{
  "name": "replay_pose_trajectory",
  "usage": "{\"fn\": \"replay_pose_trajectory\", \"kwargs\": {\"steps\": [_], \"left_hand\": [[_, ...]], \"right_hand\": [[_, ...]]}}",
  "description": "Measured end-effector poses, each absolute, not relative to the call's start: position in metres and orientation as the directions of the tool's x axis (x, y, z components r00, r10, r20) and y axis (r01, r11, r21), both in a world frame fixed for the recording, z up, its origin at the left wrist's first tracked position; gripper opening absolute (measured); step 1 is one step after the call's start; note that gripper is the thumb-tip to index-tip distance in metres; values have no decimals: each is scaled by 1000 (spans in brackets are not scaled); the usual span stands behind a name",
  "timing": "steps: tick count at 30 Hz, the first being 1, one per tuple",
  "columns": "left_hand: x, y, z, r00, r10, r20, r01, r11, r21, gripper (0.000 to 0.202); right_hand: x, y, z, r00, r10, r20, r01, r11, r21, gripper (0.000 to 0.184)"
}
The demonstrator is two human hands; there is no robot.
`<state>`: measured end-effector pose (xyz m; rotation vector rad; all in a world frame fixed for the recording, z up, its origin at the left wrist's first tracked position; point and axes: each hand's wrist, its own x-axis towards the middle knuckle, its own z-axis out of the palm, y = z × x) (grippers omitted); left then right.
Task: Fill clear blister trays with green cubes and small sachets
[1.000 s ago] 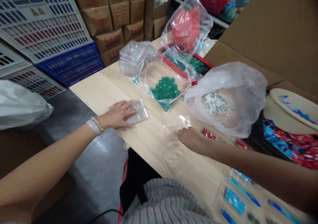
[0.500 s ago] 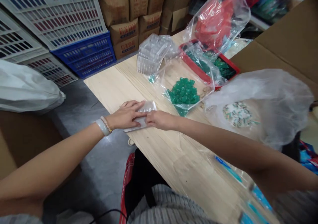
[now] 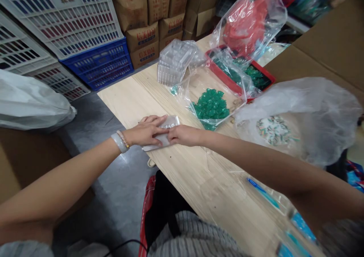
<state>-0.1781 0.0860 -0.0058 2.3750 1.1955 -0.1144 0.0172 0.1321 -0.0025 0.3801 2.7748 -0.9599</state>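
A clear plastic blister pack (image 3: 174,119) lies near the front left edge of the wooden table, with small moulded bumps showing between my hands. Across its left side my left hand (image 3: 146,131) rests flat, fingers spread. My right hand (image 3: 183,134) is closed at the pack's right edge, its fingers curled down and touching the plastic and its index finger close to my left fingers. What lies under the palms is hidden. Just beyond the hands, a clear bag holds a heap of green translucent pieces (image 3: 212,104).
Clear plastic trays (image 3: 174,61) are stacked at the table's far edge. Beside them stands a red bin (image 3: 224,74) of green pieces under a bag. To the right lie a bag of small pale pieces (image 3: 274,130) and a blue pen (image 3: 263,192). Crates (image 3: 98,65) stand behind.
The view has shifted very slightly. Both hands keep nearly the same place on the plastic pack, and nothing else has visibly moved.
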Motion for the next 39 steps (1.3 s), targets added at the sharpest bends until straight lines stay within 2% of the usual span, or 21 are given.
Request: {"fn": "replay_pose_trajectory", "kwargs": {"steps": [2, 6, 8, 10, 13, 15, 18, 21, 23, 25, 28, 30, 34, 37, 39], "left_hand": [[-175, 84, -6, 611, 745, -269, 778, -503, 375, 59], [-165, 77, -5, 554, 803, -220, 814, -466, 348, 58], [-169, 74, 5, 525, 821, -223, 826, -429, 366, 59], [-182, 73, 22, 506, 822, -259, 815, -358, 457, 60], [-205, 70, 51, 415, 882, -222, 761, -203, 616, 56], [-208, 69, 59, 381, 908, -173, 755, -197, 626, 58], [-189, 71, 41, 468, 848, -250, 822, -314, 474, 78], [-171, 79, 10, 479, 826, -298, 863, -381, 331, 87], [-171, 87, -4, 458, 847, -270, 875, -376, 307, 86], [-178, 93, -10, 460, 849, -260, 874, -380, 304, 83], [-189, 98, -10, 495, 831, -254, 855, -412, 315, 81], [-191, 99, -11, 513, 824, -240, 843, -430, 325, 79], [-192, 101, -15, 529, 822, -211, 828, -447, 338, 74], [-193, 102, -16, 534, 820, -205, 823, -450, 346, 73], [-192, 101, -15, 530, 821, -213, 827, -443, 346, 74]], "right_hand": [[13, 124, -1, -941, 186, -283, 308, 817, -487, 16], [-6, 102, 0, -895, 264, -359, 346, 919, -189, 21], [-13, 96, 9, -875, 261, -409, 333, 936, -116, 19], [-8, 94, 29, -879, 235, -415, 296, 951, -89, 19], [22, 79, 70, -915, 273, -296, 294, 955, -27, 22], [49, 54, 86, -921, 236, -312, 264, 963, -50, 19], [78, 13, 76, -887, 110, -449, 203, 965, -165, 16], [86, -5, 47, -805, 147, -575, 271, 953, -135, 16], [81, 7, 35, -772, 194, -606, 320, 941, -107, 13], [68, 36, 32, -811, 250, -528, 360, 926, -114, 10], [37, 92, 28, -898, 344, -276, 397, 903, -165, 17], [18, 123, 17, -926, 316, -205, 363, 895, -259, 18], [1, 150, -3, -945, 243, -220, 318, 841, -437, 16], [2, 153, -2, -932, 234, -276, 344, 806, -481, 15], [2, 153, 2, -922, 232, -312, 361, 807, -468, 16]]}}
